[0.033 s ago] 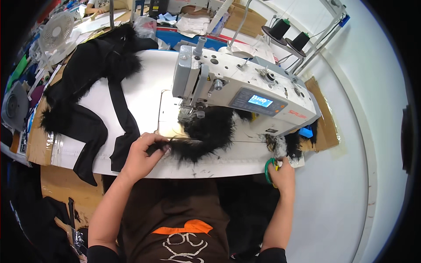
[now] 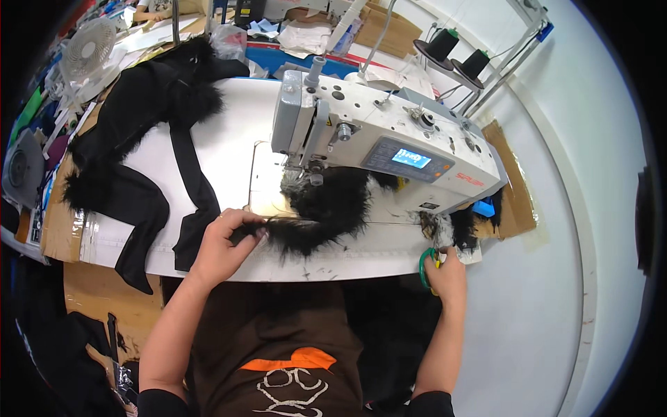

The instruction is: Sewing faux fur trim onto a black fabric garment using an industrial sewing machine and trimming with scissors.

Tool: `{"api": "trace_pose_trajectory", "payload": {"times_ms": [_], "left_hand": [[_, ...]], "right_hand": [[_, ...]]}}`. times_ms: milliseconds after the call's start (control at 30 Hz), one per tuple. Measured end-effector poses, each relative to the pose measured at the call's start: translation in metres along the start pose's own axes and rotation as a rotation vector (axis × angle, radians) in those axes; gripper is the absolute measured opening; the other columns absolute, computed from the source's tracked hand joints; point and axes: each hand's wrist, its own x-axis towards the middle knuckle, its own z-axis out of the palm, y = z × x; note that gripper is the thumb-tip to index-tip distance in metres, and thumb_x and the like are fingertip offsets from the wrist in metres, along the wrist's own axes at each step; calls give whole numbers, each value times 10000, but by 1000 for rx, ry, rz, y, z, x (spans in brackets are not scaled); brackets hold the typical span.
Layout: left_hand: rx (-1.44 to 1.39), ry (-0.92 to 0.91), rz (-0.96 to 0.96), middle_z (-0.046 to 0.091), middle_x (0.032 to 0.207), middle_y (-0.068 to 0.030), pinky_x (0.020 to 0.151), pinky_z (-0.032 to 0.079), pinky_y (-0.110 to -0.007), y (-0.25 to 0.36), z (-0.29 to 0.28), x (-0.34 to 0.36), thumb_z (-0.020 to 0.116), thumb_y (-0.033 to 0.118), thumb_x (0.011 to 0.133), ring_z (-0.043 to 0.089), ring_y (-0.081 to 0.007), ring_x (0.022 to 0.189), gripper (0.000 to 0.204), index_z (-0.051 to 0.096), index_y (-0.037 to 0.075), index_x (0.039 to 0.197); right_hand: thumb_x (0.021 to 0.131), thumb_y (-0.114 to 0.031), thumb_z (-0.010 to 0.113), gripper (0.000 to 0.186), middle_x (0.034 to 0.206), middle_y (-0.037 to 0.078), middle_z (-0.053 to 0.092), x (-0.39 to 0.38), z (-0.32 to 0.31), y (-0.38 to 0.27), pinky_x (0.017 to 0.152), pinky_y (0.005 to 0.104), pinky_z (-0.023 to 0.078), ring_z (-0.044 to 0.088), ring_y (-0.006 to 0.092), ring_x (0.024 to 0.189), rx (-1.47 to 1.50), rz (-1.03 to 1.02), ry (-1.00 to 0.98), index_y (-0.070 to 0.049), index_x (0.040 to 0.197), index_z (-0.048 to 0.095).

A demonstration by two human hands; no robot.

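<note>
My left hand point(image 2: 233, 243) pinches the left end of a black fur strip point(image 2: 316, 233) near the table's front edge. From there the strip curves to the right and back beneath the arm of a white sewing machine point(image 2: 389, 139). At the right front corner of the table, my right hand point(image 2: 448, 274) is closed on scissors point(image 2: 425, 270) with green and yellow handles. The blades point away from me, toward a small heap of fur scraps point(image 2: 436, 226); whether they touch it I cannot tell. The strip's underside is hidden.
Black fabric pieces with fur trim point(image 2: 132, 118) lie across the left of the white table point(image 2: 236, 118). Two black thread cones point(image 2: 442, 45) stand behind the machine, beside the wall. A white fan point(image 2: 89, 45) is at the far left. Cardboard point(image 2: 511, 187) borders the right end.
</note>
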Motion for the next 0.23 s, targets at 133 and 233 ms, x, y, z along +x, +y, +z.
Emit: {"api": "trace_pose_trajectory", "payload": {"times_ms": [133,233], "left_hand": [[-14,-6,26,716,1026,-104,874,529,-321,2,-7,-2,747,-6,897,680,-240,992,256,744,40,1149],[-13,5,79,732,1085,-119,918,528,-325,-1,-7,0,739,-6,901,688,-243,1025,294,743,38,1191]], "right_hand": [[832,-340,789,498,868,277,744,-5,1,-3,822,501,570,747,427,883,-29,-58,9,-24,1203,685],[840,-341,787,496,913,297,752,-11,-8,-8,857,494,578,764,415,943,55,17,-78,-45,1225,684]]}}
